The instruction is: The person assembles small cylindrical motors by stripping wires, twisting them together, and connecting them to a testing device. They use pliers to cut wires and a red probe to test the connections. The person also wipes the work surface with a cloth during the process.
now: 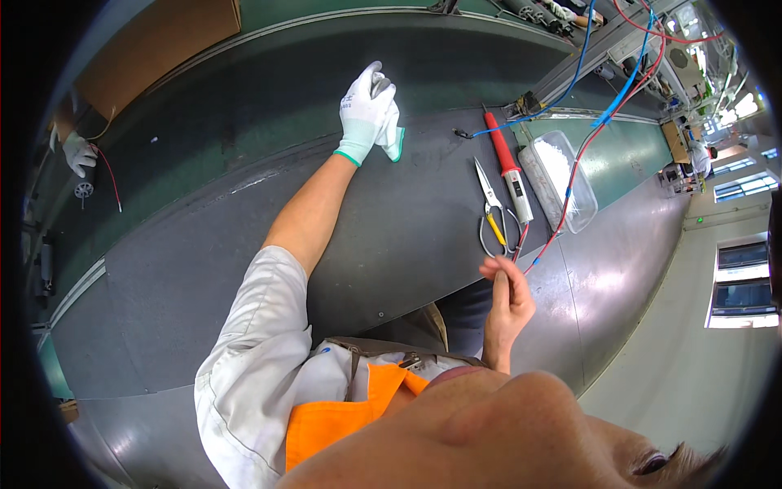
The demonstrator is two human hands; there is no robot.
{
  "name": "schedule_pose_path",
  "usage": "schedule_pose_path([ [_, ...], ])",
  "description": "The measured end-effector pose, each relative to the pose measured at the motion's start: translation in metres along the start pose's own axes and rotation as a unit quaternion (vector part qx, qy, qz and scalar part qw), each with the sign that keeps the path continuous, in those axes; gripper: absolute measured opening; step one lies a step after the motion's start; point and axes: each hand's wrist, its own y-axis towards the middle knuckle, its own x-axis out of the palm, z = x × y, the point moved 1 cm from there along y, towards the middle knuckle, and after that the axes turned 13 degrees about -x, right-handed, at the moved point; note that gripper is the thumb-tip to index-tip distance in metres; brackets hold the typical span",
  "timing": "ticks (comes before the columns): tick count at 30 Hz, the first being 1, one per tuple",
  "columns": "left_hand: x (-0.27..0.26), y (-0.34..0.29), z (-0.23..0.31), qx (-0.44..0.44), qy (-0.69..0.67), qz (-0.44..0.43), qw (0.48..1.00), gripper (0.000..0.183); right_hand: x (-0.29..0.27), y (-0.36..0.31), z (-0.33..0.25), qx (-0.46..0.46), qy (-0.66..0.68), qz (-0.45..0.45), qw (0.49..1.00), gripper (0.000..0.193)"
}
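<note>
My left hand wears a white work glove with a pale green wrist and is stretched out over the dark work surface. Its fingers are closed on a second white glove, whose green-edged cuff hangs down beside my wrist. Bare and raised close to my body, my right hand has its fingers curled together with the thumb against them; nothing shows in them. Just beyond it lie scissors with a yellow part between the handles. A red and white corded hand tool, like a soldering iron, lies alongside them.
A clear plastic tub with white contents stands right of the tool. Red and blue cables hang across the right side. At far left, another person's gloved hand is at a dark cylinder. A cardboard box stands behind.
</note>
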Motion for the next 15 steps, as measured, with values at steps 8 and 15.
schedule_pose_path([
  [8,-0.001,0.000,0.010,0.015,-0.006,0.021,1.000,0.052,0.068,0.113,-0.103,-0.296,0.384,-0.158,0.860,0.026],
  [15,0.008,0.001,0.007,-0.026,-0.027,-0.022,0.999,0.052,0.075,0.140,-0.110,-0.421,0.418,-0.141,0.793,0.033],
])
